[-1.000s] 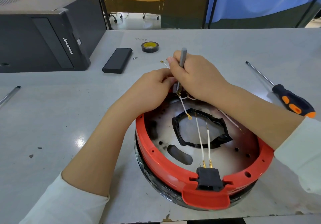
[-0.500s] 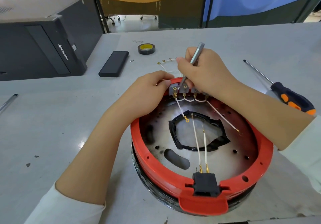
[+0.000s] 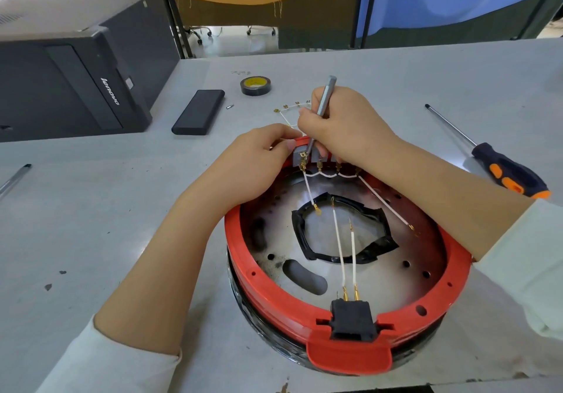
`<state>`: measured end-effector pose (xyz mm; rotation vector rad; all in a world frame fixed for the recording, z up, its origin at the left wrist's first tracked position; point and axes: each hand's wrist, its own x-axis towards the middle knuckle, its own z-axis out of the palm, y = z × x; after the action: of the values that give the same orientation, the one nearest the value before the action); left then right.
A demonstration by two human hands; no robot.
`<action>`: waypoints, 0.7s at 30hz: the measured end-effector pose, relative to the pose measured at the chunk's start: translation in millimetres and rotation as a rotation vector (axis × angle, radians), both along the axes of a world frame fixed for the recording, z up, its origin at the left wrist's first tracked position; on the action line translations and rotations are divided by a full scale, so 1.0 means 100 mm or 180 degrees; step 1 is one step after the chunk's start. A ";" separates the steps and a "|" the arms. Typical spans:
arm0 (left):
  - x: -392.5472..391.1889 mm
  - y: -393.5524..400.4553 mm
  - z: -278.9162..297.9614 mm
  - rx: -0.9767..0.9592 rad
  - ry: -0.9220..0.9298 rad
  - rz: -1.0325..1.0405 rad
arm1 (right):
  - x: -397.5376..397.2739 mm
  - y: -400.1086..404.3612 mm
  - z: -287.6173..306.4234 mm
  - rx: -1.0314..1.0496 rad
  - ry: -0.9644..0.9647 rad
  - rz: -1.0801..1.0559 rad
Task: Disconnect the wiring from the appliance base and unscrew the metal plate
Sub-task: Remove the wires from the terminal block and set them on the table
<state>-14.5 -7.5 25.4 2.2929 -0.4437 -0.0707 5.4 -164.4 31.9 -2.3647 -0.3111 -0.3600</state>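
The right hand (image 3: 344, 124) pinches a slim grey screwdriver (image 3: 321, 110), its tip down among the terminals (image 3: 304, 161) on the far rim of the red appliance base (image 3: 274, 289). The left hand (image 3: 253, 164) curls over that rim just beside it, apparently steadying the terminal block, though its fingertips are partly hidden. White wires (image 3: 338, 240) cross the metal plate (image 3: 393, 283) inside the base. On the bench (image 3: 91, 209) lie an orange-handled screwdriver (image 3: 505, 173), a tape roll (image 3: 255, 85) and a black case (image 3: 198, 112).
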 end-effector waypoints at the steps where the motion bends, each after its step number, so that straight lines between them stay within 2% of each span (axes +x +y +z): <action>1: 0.00 0.00 0.00 0.0001 0.0001 0.0001 | 0.01 0.01 -0.01 -0.0173 -0.0025 -0.0061; 4: 0.00 0.00 0.00 -0.0038 0.0021 0.0002 | -0.01 0.04 -0.03 -0.0624 -0.0202 -0.0219; 8: 0.02 0.00 -0.02 -0.0033 0.0034 -0.0006 | -0.04 -0.04 -0.02 0.0326 -0.0231 -0.0028; 9: 0.02 0.00 -0.02 -0.0037 0.0035 -0.0009 | -0.04 -0.05 -0.01 0.0393 -0.0255 0.0011; 18: 0.01 0.00 -0.01 -0.0046 -0.0036 -0.0018 | -0.03 0.00 -0.03 0.0036 -0.0317 0.0120; 21: 0.01 0.00 -0.01 -0.0017 -0.0058 -0.0008 | -0.04 0.01 -0.05 -0.0516 -0.0376 0.0064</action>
<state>-13.3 -7.7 24.1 2.2894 -0.4557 -0.0496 1.8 -163.1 26.8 -2.5015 -0.4337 -0.4822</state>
